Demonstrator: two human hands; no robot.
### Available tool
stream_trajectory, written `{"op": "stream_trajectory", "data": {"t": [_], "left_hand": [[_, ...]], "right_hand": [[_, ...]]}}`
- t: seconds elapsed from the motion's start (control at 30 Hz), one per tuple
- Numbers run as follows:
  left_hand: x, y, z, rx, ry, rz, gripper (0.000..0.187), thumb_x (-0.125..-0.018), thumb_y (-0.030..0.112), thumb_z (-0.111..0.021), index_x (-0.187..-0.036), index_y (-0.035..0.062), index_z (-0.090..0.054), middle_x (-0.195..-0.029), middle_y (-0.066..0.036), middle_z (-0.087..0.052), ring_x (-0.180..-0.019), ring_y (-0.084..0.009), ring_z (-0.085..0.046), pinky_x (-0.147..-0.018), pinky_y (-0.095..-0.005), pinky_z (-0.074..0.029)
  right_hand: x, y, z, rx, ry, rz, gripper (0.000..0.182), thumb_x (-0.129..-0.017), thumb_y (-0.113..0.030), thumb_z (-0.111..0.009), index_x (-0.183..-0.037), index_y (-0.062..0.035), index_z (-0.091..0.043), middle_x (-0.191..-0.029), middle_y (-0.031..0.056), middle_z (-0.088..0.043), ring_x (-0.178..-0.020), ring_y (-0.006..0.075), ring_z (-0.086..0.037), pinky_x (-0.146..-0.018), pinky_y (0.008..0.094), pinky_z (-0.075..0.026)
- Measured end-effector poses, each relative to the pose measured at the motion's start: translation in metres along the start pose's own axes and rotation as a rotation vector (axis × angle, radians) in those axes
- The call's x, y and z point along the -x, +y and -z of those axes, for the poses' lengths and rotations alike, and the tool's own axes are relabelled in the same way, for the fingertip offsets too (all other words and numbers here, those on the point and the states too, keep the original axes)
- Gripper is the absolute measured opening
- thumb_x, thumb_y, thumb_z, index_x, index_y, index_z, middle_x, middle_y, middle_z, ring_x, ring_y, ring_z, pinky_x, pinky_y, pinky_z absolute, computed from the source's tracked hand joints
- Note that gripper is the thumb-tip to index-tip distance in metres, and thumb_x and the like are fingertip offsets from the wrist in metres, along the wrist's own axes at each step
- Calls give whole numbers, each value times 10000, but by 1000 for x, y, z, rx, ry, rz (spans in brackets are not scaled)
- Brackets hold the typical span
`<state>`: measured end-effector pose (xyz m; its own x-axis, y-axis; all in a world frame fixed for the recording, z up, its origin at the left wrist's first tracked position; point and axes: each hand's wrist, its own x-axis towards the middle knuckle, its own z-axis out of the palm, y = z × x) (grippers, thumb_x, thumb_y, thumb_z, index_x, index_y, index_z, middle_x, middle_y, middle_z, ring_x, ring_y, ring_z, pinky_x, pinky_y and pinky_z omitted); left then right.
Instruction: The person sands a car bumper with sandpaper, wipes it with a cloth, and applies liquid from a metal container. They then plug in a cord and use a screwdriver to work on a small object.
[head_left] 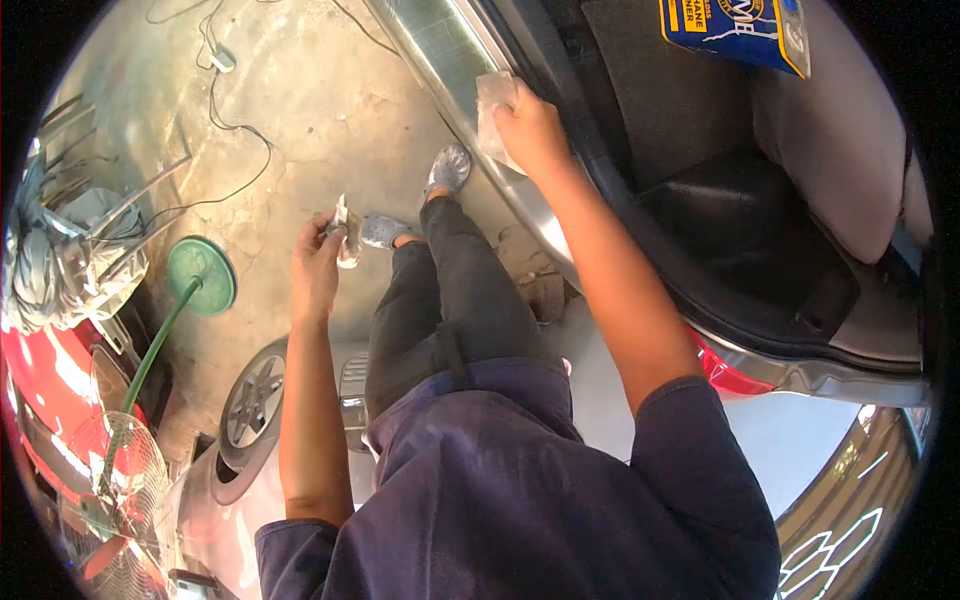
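Note:
My right hand (532,128) is closed round a pale, flat sheet (494,115), which lies against the silver car edge (548,228) beside the open trunk. My left hand (318,258) is over the floor, left of my shoes, with its fingers pinched on a small, clear, crumpled item (347,240). That item looks like a plastic bag or bottle; I cannot tell which.
The dark trunk interior (750,225) holds a blue and yellow package (735,30). On the left are a green round-based stand (202,275), a wire fan (118,490), a black cable (240,127), a red car (50,400) and a car wheel (252,403).

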<state>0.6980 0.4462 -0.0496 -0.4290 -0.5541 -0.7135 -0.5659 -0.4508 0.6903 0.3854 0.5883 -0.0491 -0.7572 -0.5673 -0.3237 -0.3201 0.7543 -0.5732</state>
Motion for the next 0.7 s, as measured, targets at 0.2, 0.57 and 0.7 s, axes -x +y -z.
{"op": "stream_trajectory", "data": {"t": [0.2, 0.57, 0.7], "left_hand": [[0, 14, -2, 25, 17, 9, 303, -937, 70, -572, -1226, -19, -598, -1046, -51, -649, -947, -124, -582, -870, -259, -435], [0, 9, -8, 22, 58, -15, 298, -935, 66, -577, -1220, -15, -607, -1003, -51, -645, -896, -121, -578, -819, -263, -444], [1, 6, -4, 10, 87, -29, 313, -926, 75, -595, -1226, -13, -611, -940, -34, -629, -835, -97, -560, -751, -249, -447]], "right_hand": [[23, 8, 4, -91, 64, -82, 352, -891, -221, -549, -1173, -15, -593, -995, 299, -664, -969, 481, -632, -854, 542, -509], [-10, -27, -8, 23, 33, -63, 355, -907, -228, -513, -1196, -35, -581, -996, 306, -659, -956, 489, -630, -853, 555, -501], [-14, -34, -11, 13, 57, -28, 306, -917, -227, -525, -1142, -31, -591, -941, 294, -671, -916, 501, -633, -826, 561, -506]]}}
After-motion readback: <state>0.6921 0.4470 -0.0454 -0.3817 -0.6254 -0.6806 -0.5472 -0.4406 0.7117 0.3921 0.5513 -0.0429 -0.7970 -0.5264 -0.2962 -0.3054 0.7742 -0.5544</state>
